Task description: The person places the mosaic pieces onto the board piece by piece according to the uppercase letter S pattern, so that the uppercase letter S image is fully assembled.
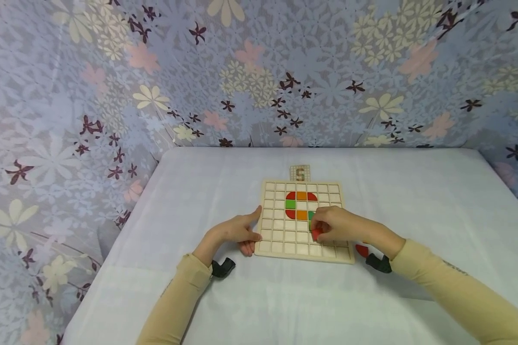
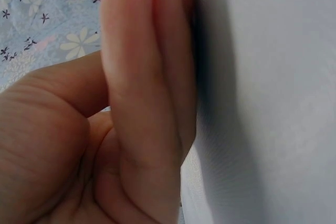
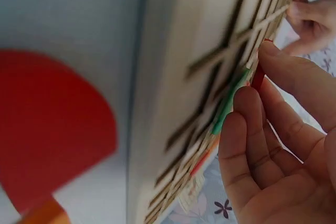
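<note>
A wooden grid board (image 1: 285, 237) lies on the table with red, orange and green tiles in its upper middle squares. My left hand (image 1: 240, 229) holds the board's left edge, thumb and index finger on the rim; in the left wrist view two fingers (image 2: 139, 66) lie side by side close to the cloth. Over the board's lower right squares, my right hand (image 1: 338, 224) pinches a red tile (image 1: 316, 233) between thumb and fingertips. The right wrist view shows this red tile (image 3: 258, 76) tilted at the board's surface, beside a green tile (image 3: 226, 108).
A small pattern card (image 1: 300, 173) with an S-like figure lies just behind the board. One loose red rounded tile (image 1: 362, 250) sits right of the board, with an orange piece (image 3: 47, 213) beside it. Dark wrist straps (image 1: 223, 268) show at both cuffs. Flowered cloth (image 1: 259, 72) hangs behind.
</note>
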The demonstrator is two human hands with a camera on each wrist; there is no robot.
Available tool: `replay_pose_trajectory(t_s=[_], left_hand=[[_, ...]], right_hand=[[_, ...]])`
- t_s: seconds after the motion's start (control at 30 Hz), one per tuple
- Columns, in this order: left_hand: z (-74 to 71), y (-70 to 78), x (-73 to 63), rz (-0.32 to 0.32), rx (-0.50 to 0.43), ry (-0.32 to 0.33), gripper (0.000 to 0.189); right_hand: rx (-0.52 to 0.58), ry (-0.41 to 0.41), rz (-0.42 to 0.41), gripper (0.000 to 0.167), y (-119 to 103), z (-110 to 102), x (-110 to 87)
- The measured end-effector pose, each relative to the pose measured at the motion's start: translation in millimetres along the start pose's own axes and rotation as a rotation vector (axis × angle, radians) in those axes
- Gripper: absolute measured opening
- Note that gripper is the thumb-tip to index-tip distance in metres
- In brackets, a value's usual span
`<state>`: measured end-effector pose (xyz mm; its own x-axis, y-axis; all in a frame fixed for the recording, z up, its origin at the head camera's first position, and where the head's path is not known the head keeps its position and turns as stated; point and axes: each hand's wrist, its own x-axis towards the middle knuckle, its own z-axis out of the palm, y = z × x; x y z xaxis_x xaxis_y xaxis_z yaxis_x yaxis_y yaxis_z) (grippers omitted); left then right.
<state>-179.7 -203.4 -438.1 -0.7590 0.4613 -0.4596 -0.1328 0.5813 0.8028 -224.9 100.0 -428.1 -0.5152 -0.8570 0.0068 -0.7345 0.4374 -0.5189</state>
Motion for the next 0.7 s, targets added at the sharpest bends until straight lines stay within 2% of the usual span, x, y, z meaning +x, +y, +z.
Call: replay_pose_trajectory(t_s=[0.13,0.7], left_hand=[[2.5,-1.9,0.7,0.002,-0.002,-0.002,0.083],[0.2,-1.9,-0.5,0.013,0.011,0.004,0.082]], right_hand=[[0.002,-0.019,0.034,0.017,-1.5,5.7,0.1],[0.003,0.003,0.023,0.018,-7.9,8.3,2.3]])
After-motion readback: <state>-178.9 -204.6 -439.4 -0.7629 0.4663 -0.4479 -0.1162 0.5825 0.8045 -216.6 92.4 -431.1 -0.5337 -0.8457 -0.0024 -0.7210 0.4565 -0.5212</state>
